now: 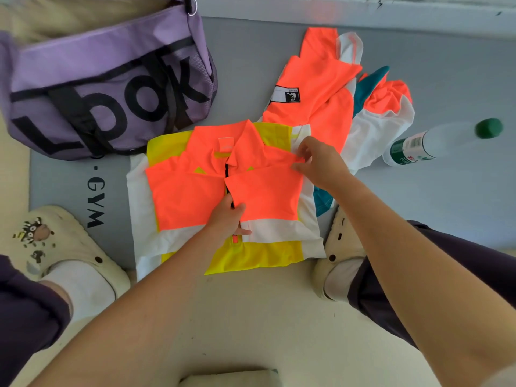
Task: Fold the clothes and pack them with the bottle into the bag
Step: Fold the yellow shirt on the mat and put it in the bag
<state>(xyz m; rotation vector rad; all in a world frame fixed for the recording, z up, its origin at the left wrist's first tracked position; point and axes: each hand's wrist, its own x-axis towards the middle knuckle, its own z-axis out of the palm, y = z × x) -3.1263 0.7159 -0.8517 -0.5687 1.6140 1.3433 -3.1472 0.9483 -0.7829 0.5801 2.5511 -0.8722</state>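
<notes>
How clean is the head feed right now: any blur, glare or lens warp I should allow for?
Head view: wide-angle warp bends the wall line and stretches the forearms near the edges; the purple bag smears at its left end and the bottle looks soft; the folded jacket and both hands, left and right, are sharp; lighting is even, with no hard glare.

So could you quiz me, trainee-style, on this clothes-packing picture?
1. True or false: the bottle is already inside the purple bag.
2. Which of the hands pinches the orange jacket near its collar?
3. What lies between jacket and bottle: A) a towel, B) an unfolded garment pile, C) a book?

Key: 1. False; it lies on the grey mat. 2. The right hand; the left hand grips the front edge. 3. B.
</notes>
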